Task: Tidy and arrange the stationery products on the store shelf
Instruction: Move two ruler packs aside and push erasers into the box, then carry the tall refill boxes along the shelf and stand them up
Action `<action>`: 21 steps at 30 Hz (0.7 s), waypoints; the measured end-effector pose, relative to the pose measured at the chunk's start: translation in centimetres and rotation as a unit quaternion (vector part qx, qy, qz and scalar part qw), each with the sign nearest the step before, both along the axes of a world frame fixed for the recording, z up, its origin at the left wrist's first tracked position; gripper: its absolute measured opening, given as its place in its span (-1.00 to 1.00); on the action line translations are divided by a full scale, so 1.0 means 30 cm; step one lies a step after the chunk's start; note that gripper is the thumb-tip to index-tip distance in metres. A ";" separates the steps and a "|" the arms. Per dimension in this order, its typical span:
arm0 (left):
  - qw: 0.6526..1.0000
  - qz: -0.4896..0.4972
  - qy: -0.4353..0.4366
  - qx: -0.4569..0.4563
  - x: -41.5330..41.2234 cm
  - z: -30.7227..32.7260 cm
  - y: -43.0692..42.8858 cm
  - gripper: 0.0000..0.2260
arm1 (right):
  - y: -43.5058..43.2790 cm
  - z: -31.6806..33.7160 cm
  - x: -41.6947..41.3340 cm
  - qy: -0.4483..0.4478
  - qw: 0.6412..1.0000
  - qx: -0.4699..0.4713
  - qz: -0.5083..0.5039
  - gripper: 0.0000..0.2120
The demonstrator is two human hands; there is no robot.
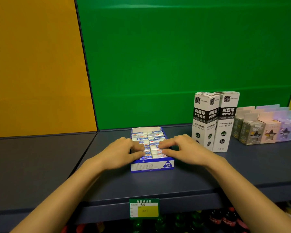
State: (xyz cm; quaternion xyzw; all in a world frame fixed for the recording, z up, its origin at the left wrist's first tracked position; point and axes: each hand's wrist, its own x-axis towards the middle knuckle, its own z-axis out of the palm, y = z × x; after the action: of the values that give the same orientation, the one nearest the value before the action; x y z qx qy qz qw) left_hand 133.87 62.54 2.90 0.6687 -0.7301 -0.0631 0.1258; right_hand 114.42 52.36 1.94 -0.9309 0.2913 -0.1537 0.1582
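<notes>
A blue and white display box of erasers (pixel 152 166), marked 2B on its front, sits on the dark grey shelf (pixel 158 185). Two rows of white wrapped erasers (pixel 155 134) fill it. My left hand (pixel 123 151) rests on the box's left side, fingertips on the front erasers. My right hand (pixel 181 148) lies on the right side, fingers spread over the erasers near the middle. Neither hand has lifted anything.
Two tall white refill boxes (pixel 215 121) stand upright just right of my right hand. Several small pastel boxes (pixel 265 126) line the shelf at far right. A green and yellow price tag (pixel 144 209) hangs on the shelf's front edge. Bottles show below.
</notes>
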 end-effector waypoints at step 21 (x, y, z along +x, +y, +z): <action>0.965 0.021 0.182 -0.187 -0.411 0.050 -0.198 -0.24 | -0.120 0.025 -0.446 -0.369 0.911 -0.009 -0.184 -0.63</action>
State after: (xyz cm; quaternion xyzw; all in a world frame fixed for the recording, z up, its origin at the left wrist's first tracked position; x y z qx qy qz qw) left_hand 121.53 56.59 4.39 0.6255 -0.6797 -0.0431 0.3807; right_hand 101.05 48.76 2.69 -0.7389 0.3770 -0.5156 0.2147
